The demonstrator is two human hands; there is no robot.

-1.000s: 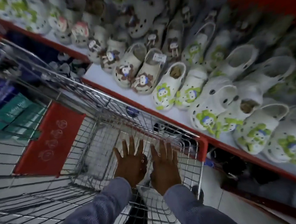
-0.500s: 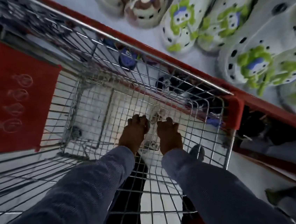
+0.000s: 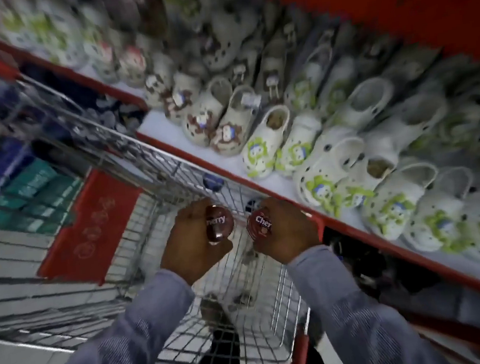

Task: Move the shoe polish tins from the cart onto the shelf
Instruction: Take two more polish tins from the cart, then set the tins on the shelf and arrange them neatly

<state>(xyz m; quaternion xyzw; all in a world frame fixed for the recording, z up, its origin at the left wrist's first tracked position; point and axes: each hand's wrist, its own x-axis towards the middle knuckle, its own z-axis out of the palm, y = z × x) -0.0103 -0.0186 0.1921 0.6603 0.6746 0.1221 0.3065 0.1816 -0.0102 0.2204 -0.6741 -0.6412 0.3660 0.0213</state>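
Observation:
Each of my hands holds one round dark red shoe polish tin with white lettering. My left hand grips the left tin by its rim. The right tin sits in my right hand, which is curled around it. Both hands hover above the wire basket of the cart, near its right side. To the right runs the white shelf with its red front edge, crowded with shoes.
Rows of white clogs with green and brown figures fill the shelf. A red flap hangs in the cart on the left. Blue and green boxes lie in the cart's far end. Dark shoes sit on a lower shelf.
My hands were down in the cart basket, fingers closing on its floor. They have come up, each holding a tin. The view has lifted back toward the shelf.

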